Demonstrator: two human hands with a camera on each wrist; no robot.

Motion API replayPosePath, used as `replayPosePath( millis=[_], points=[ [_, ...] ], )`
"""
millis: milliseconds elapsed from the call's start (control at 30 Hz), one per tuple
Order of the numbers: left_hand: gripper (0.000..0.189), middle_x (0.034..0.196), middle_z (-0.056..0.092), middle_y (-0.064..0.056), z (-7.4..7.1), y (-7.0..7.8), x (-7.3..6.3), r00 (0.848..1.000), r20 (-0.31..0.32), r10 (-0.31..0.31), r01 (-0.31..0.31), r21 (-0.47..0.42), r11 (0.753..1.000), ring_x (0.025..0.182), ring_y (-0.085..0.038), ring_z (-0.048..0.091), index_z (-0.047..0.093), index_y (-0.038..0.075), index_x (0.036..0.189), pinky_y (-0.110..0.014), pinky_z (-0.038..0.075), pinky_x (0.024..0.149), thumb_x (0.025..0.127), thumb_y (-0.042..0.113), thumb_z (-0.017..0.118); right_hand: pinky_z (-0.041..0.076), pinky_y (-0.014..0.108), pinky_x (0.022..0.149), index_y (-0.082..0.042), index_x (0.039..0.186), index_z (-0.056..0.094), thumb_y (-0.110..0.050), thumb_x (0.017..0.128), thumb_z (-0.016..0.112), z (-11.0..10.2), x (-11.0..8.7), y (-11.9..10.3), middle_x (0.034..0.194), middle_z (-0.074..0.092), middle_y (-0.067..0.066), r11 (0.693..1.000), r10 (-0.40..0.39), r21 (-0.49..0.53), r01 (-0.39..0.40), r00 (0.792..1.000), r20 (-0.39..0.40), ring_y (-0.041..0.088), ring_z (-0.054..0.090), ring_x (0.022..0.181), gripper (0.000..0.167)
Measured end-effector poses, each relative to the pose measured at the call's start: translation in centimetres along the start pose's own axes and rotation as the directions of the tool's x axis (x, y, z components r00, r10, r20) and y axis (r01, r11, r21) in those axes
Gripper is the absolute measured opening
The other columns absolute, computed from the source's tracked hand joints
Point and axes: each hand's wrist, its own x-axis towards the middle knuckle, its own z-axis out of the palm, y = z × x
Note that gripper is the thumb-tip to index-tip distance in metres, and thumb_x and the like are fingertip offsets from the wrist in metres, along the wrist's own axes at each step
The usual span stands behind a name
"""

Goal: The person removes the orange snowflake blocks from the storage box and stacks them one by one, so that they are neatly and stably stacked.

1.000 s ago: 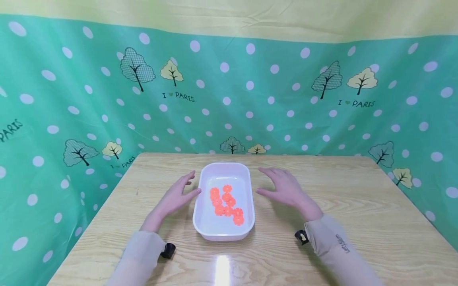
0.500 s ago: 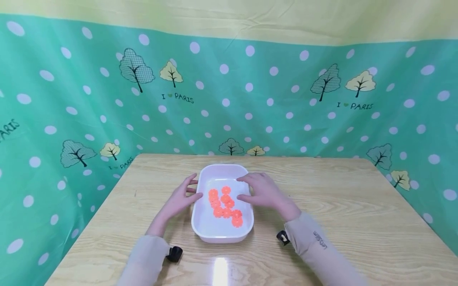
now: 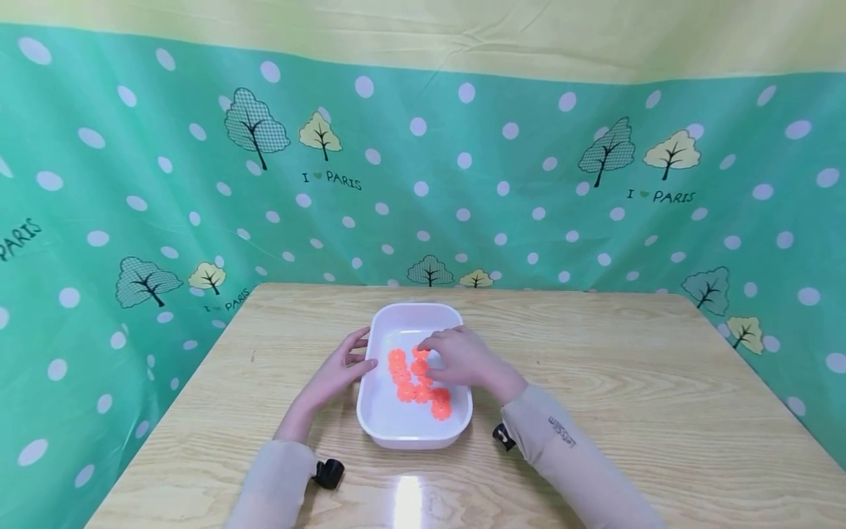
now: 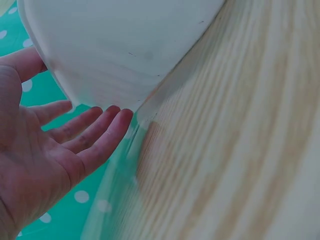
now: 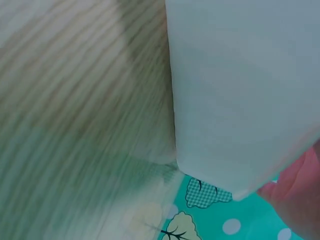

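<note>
A white plastic tub (image 3: 377,422) stands on the table, with several orange flower-shaped discs (image 3: 405,391) lying loosely on its floor. My left hand (image 3: 335,372) holds the tub's left side, thumb over the rim and fingers along the outer wall. The left wrist view shows that hand's fingertips (image 4: 125,120) against the wall. My right hand (image 3: 463,358) reaches over the right rim into the tub, its index finger and thumb spread apart right at the upper discs. Part of the discs is hidden beneath it. In the right wrist view the tub wall hides most of its fingers.
The wood-grain table (image 3: 628,382) extends on both sides of the tub. A green curtain (image 3: 463,184) with white dots and trees hangs behind and to the left and right. Black wrist cameras (image 3: 328,474) sit below both hands.
My right hand has moved left from beside the tub, over its rim and down to the discs. My left hand has closed in on the left rim. The tub stays in place.
</note>
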Motion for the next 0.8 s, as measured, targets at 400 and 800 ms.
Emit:
replayPosePath(
  millis=[400,800],
  points=[
    [0.064,0.135,0.038,-0.014,0.0,-0.5,0.1,1.0,-0.001,-0.011,0.011,-0.024,1.0,0.112,-0.031,0.048,0.027,0.023,0.142,-0.036,0.051,0.082,0.087,0.019,0.06,0.04,0.04,0.088,-0.023,0.113,0.062,-0.031,0.08,0.063,0.8,1.7,-0.9,0.076,0.054,-0.011,0.996,0.022,-0.093,-0.007,0.987,0.161,0.009,0.049,0.07,0.034],
    [0.064,0.136,0.036,-0.016,-0.1,-0.5,0.1,1.0,0.022,0.0,0.001,-0.029,1.0,0.113,-0.032,0.047,0.026,0.021,0.143,-0.037,0.05,0.084,0.088,0.021,0.059,0.04,0.039,0.087,-0.027,0.108,0.065,-0.031,0.081,0.065,1.3,2.2,-1.1,0.089,0.054,-0.008,0.988,0.052,-0.155,-0.024,0.982,0.183,0.009,0.049,0.074,0.028]
  ],
)
